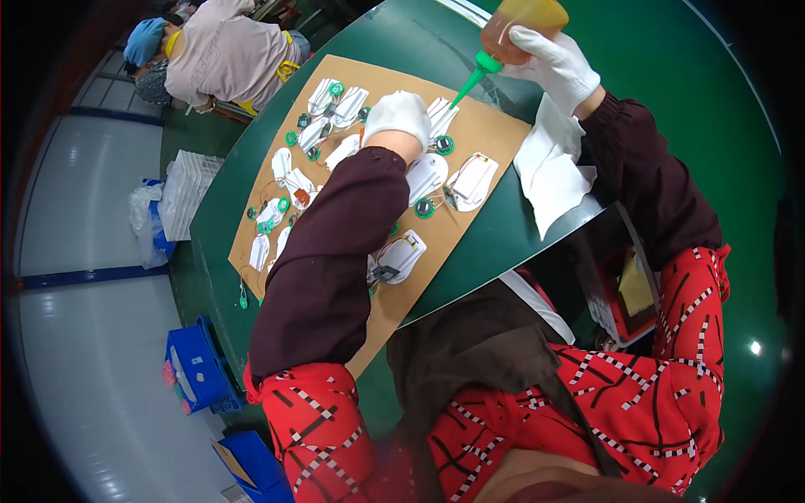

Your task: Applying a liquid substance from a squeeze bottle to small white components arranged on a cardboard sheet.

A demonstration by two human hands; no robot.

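Observation:
In a white glove, my right hand (560,69) is closed around a squeeze bottle (521,32) of amber liquid, tipped downward. Its green pointed nozzle (476,80) reaches down to a white plastic piece (441,115) on the brown cardboard sheet (495,126). My left hand (397,116), also gloved, rests just left of that piece; its fingers are hidden behind its own back, so any grip cannot be seen. Around it lie several white plastic housings (428,178) with thin wires and round green-rimmed parts (425,207). My left forearm covers some of them.
A crumpled white cloth (553,168) lies on the green table (470,260) right of the cardboard. Below the table's right edge is an open drawer-like box (616,293). Blue bins (194,366) stand on the floor at left. Another person (231,54) sits bent over at upper left.

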